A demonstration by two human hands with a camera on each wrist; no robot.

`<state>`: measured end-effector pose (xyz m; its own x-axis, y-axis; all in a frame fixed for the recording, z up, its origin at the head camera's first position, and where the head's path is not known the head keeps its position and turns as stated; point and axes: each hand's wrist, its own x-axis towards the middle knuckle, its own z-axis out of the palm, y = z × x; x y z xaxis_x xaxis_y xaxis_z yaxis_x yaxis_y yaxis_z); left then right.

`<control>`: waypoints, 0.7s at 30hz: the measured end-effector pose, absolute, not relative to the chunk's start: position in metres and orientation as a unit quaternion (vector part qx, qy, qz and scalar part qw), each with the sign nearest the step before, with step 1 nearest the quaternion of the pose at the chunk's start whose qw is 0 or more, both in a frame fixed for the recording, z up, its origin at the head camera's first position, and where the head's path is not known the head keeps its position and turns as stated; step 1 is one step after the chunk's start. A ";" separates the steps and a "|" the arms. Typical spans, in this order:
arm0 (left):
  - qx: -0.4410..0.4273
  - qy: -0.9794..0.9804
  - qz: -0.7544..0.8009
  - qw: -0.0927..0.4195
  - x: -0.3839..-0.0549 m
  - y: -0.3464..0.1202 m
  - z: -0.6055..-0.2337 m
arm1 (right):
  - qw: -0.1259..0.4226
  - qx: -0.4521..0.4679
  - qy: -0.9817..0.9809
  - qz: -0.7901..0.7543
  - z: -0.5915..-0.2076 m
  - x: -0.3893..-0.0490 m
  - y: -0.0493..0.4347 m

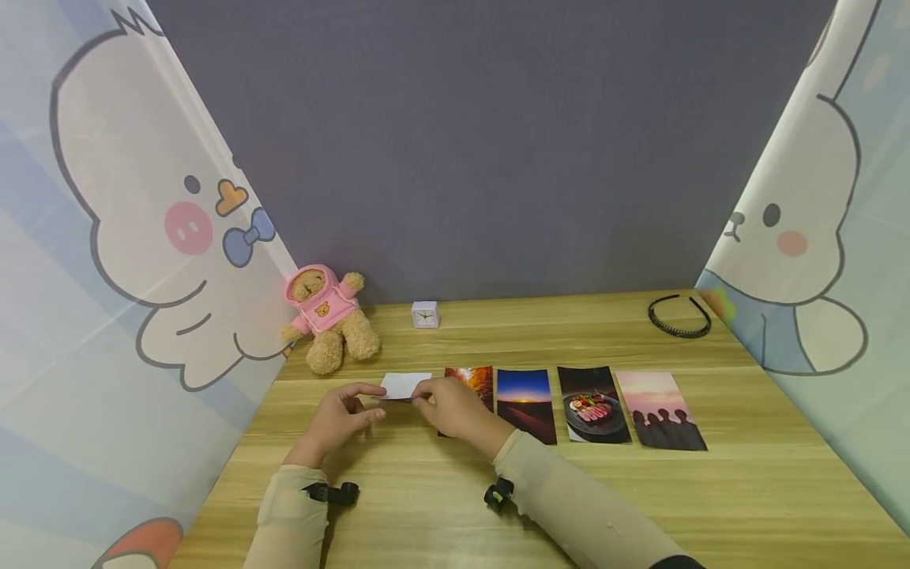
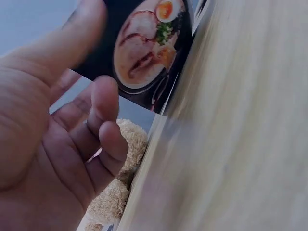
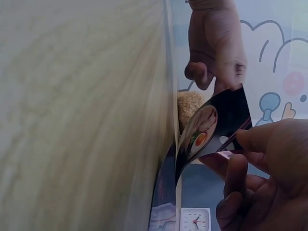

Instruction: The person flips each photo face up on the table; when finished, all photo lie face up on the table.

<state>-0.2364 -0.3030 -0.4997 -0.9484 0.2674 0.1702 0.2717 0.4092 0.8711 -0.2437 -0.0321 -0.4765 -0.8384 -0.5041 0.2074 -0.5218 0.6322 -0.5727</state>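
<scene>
A ramen photo (image 2: 144,48) is held at its near edge by both hands, bent upward so its white back (image 1: 404,385) faces up in the head view. My left hand (image 1: 340,419) pinches the left corner, with the thumb over the picture side and the other fingers loosely bent below. On the near right edge, thumb and fingers of my right hand (image 1: 455,407) grip the sheet, as the right wrist view shows. Just right of it lies an autumn-tree photo (image 1: 478,383), partly covered by my right hand. A sunset photo (image 1: 524,403) comes after that.
Farther right lie a photo of a meat dish (image 1: 593,405) and one of silhouetted people (image 1: 661,411). A teddy bear (image 1: 330,316) in a pink hoodie sits back left, near a small white clock (image 1: 425,314). At the back right is a black headband (image 1: 678,328). Printed curtains flank the wooden table (image 1: 419,506).
</scene>
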 end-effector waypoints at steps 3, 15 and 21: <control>-0.156 -0.839 -0.521 0.008 -0.236 -0.302 -0.501 | 0.019 0.288 -0.896 0.337 -0.476 -0.245 -0.031; -0.149 -0.857 -0.488 0.074 -0.240 -0.305 -0.505 | 0.038 0.273 -0.882 0.381 -0.469 -0.243 -0.030; -0.143 -0.835 -0.517 0.124 -0.238 -0.302 -0.502 | 0.041 0.261 -0.879 0.397 -0.465 -0.241 -0.030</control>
